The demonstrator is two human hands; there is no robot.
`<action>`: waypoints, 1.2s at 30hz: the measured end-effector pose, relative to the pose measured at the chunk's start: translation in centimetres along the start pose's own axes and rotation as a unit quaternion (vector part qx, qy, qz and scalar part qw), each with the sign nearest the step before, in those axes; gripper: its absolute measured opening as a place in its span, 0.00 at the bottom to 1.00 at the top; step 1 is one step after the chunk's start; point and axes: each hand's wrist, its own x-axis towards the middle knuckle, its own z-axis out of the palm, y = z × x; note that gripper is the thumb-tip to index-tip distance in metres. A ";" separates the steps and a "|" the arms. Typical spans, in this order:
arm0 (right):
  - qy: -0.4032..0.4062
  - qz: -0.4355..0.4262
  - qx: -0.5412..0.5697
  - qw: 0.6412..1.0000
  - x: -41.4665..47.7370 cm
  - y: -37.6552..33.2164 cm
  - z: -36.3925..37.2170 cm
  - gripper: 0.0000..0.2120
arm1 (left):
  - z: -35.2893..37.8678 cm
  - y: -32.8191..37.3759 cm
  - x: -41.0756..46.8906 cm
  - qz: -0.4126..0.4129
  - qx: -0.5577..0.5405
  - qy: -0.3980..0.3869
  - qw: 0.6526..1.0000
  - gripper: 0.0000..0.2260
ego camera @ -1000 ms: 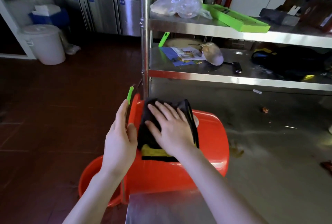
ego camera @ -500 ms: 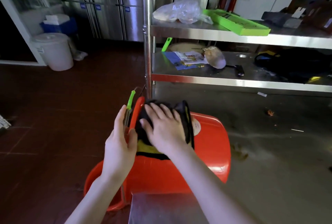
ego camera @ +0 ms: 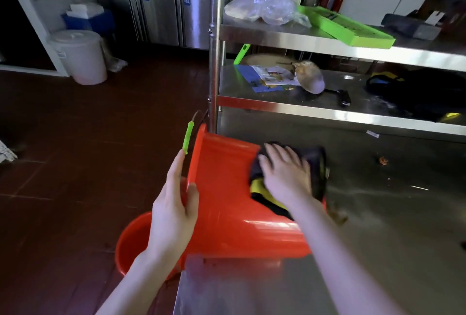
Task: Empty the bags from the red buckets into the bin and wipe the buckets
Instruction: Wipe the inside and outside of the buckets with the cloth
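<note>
Black cloth (ego camera: 316,160) with a yellow patch lies under the right hand (ego camera: 285,176), whose fingers are spread and straight, pressing the cloth flat against the outer wall of the red bucket (ego camera: 227,188) near its base. The hand looks blurred, so I judge it is mid-stroke. The left hand (ego camera: 171,211) pinches the bucket's rim, thumb on the outer wall and fingers along the inner side, bracing it. The bucket lies on its side on the steel table (ego camera: 378,239), its mouth hanging over the table's left edge, and its wire handle with a green grip (ego camera: 188,138) stands just beyond the left fingertips. A second red bucket (ego camera: 131,246) sits below on the dark floor, beside the table. No bag shows in either bucket from here.

To wipe well, the flat palm should carry the pressure so that the whole cloth meets the curved wall, with long strokes running between base and rim. The left hand can turn the bucket a little after each pass, so that fresh wall comes up under the cloth. A firm hold on the rim matters: a round bucket on smooth steel could roll or slide off the edge.
</note>
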 end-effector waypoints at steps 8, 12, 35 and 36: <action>0.053 -0.206 0.016 0.977 -2.2 -7.8 1.5 0.29 | -1.4 -1.8 -1.1 -0.006 0.007 0.006 1.000 0.32; 0.024 -0.059 0.004 0.998 0.3 -0.8 0.8 0.33 | -1.7 -1.5 -2.9 -0.071 -0.016 0.024 0.997 0.41; 0.051 -0.173 0.031 0.983 0.1 -1.0 0.8 0.30 | 0.7 1.7 4.3 -0.166 0.041 -0.083 0.982 0.31; 0.058 -0.224 0.041 0.972 -0.5 -3.2 1.2 0.30 | 0.5 1.5 4.2 -0.162 0.050 -0.078 0.982 0.30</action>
